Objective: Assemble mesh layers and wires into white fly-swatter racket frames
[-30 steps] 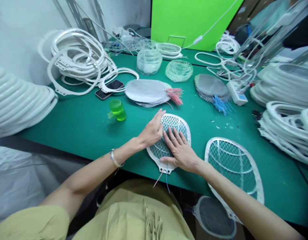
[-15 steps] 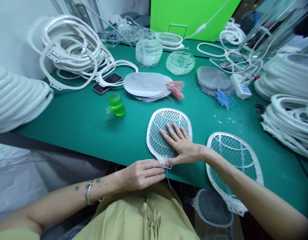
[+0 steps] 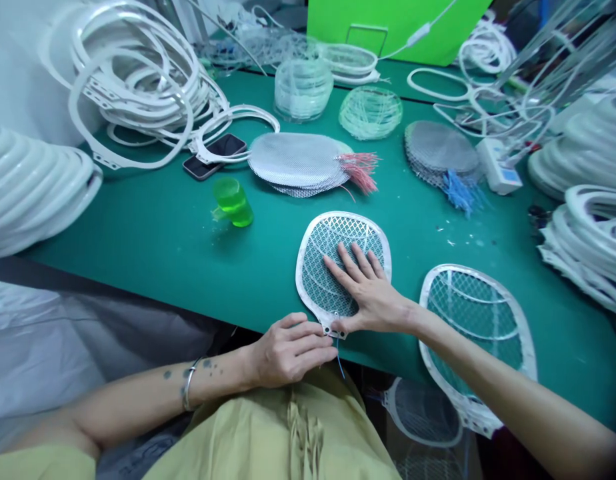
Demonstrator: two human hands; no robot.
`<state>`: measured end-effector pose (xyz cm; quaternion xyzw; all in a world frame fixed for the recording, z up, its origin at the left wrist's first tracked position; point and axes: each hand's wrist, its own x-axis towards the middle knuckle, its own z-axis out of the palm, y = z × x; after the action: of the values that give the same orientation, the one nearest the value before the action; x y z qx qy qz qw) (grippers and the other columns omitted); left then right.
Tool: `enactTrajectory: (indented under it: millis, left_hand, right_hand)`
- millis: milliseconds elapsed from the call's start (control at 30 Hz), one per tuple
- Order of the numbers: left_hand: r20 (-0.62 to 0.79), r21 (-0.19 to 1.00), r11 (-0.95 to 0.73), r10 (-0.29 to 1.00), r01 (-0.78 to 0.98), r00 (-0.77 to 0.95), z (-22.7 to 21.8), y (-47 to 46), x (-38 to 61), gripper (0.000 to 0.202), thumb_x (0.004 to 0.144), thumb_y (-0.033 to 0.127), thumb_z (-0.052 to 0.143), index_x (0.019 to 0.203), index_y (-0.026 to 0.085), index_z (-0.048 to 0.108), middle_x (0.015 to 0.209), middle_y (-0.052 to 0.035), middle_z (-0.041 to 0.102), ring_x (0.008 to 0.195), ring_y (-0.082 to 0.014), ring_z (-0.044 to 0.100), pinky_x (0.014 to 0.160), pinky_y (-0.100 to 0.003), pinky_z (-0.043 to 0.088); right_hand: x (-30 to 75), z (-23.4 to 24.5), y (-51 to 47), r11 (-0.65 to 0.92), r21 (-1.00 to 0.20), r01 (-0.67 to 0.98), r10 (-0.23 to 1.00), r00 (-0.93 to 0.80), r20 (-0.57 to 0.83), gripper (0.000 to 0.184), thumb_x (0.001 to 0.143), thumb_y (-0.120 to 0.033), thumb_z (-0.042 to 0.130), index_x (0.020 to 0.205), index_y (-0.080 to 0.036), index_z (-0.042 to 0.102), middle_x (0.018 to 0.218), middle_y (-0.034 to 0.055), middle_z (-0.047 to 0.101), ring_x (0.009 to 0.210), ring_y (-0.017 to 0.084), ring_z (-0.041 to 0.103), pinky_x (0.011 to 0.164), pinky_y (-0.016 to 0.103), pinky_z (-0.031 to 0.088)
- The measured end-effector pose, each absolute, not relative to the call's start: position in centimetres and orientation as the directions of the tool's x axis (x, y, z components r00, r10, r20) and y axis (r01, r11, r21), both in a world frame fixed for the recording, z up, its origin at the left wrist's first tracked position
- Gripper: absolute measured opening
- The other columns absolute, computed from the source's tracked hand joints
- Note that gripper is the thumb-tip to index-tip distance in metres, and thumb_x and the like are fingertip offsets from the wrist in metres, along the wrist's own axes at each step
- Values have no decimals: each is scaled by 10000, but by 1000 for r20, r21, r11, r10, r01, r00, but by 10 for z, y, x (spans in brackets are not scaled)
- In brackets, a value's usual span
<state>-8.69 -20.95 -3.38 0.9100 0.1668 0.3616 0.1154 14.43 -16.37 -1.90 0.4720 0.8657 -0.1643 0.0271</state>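
A white mosquito-swatter head (image 3: 308, 283) with a metal mesh lies near the table's front edge. My right hand (image 3: 374, 293) rests flat on its mesh, fingers spread, with the thumb down by the narrow neck. At that neck, the fingertips of my left hand (image 3: 291, 350) are bent together; the left thumb is hidden, and what they grip, if anything, cannot be made out. A thin blue wire (image 3: 341, 363) hangs from the neck beside the left fingertips. Under my right forearm lies a second swatter head (image 3: 481, 303), its neck over the table edge.
Stacked mesh sheets with red wires (image 3: 303, 160) and others with blue wires (image 3: 441, 147) lie behind. White frames (image 3: 138, 80) are heaped at left, more frames (image 3: 588, 247) at right. A green cup-like object (image 3: 233, 202) and a phone (image 3: 215, 157) are on the green table (image 3: 153, 227).
The view has shifted slightly. My left fingers are more bent at the neck, with the index knuckle raised. My right hand stays flat on the mesh.
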Motion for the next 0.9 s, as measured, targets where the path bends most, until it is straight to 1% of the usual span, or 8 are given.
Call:
enactTrajectory:
  millis: [100,267,467,633,700,767,833,900]
  left_hand:
    - [622,346,-913,397,218,675,-33,-212,-80,165,938,143,501,984,164,658,900,-12,751,875,-132,662,878,-290,431]
    - [520,563,-756,637,332,569,-35,-223,-73,178,895,103,499,865,198,647,786,3,731,812,-130,661,813,-301,421]
    - [639,417,-880,462,228,616,-38,-223,-73,210,878,75,467,958,157,643,854,-25,744,851,-138,664,835,-298,424]
    - [509,651,-701,688,291,517,-41,-229,-71,201,868,63,498,837,188,653,745,5,723,768,-126,662,788,-294,426]
    - [555,585,-753,643,301,529,-41,-231,-72,191,864,55,515,888,174,663,807,-16,744,804,-147,670,801,-313,427]
    - [577,509,-832,521,222,629,-33,-224,-77,192,873,59,520,926,166,670,882,-34,755,844,-164,677,846,-325,430]
    - [464,598,-794,452,107,762,-15,-205,-84,156,894,146,558,990,183,675,897,-26,759,872,-172,685,894,-318,437]
    - [266,775,-624,466,101,844,8,-177,-88,243,931,280,545,1143,204,637,860,-7,761,873,-170,696,907,-295,459]
  right_hand:
    - [143,-19,-165,501,-254,827,814,-550,-187,1144,673,-758,574,1536,-229,41,1581,81,-128,1426,385,-128,1128,561,-46]
    - [141,-19,-166,479,-245,843,832,-525,-177,1154,653,-764,581,1537,-223,75,1583,77,-111,1432,384,-106,1133,555,-48]
    - [142,-21,-166,490,-232,840,825,-533,-187,1169,650,-782,571,1537,-218,61,1581,82,-125,1427,390,-121,1130,559,-59]
    - [143,-21,-165,487,-235,841,824,-532,-195,1168,652,-797,553,1536,-237,35,1584,80,-124,1427,386,-125,1128,572,-48]
    - [142,-20,-165,488,-233,841,822,-533,-202,1161,656,-792,553,1536,-235,40,1586,86,-115,1427,382,-133,1128,573,-43]
    - [142,-19,-165,492,-228,840,820,-535,-202,1165,655,-782,566,1536,-229,41,1585,97,-112,1424,386,-137,1126,578,-39]
    - [141,-19,-165,499,-226,837,817,-541,-198,1177,651,-777,575,1535,-222,32,1583,106,-111,1422,396,-132,1123,587,-34]
    - [141,-19,-166,501,-231,834,813,-545,-206,1178,653,-773,576,1534,-222,21,1584,108,-108,1420,407,-126,1117,601,-32]
